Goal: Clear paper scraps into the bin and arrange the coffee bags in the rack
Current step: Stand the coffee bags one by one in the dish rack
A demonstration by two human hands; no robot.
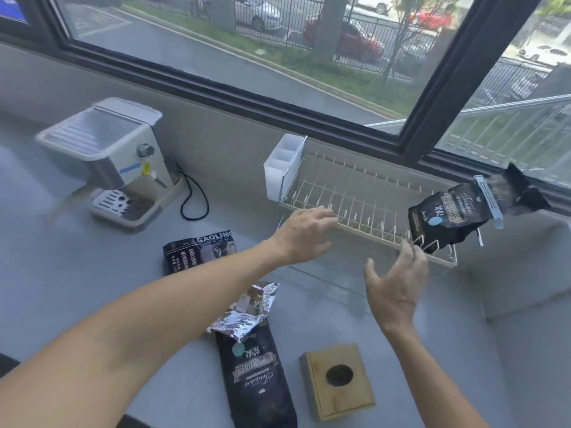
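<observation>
A white wire rack (355, 205) stands on the grey counter (61, 273) under a dark-framed window. One black coffee bag (457, 217) leans in the rack's right end. In front of the rack lie a bag marked "GAOLING" (197, 251) and a foil-topped bag (253, 359), beside a wooden box (336, 381) with a round hole. Left hand (304, 239) and right hand (395, 288) hover near the rack, fingers spread, holding nothing.
</observation>
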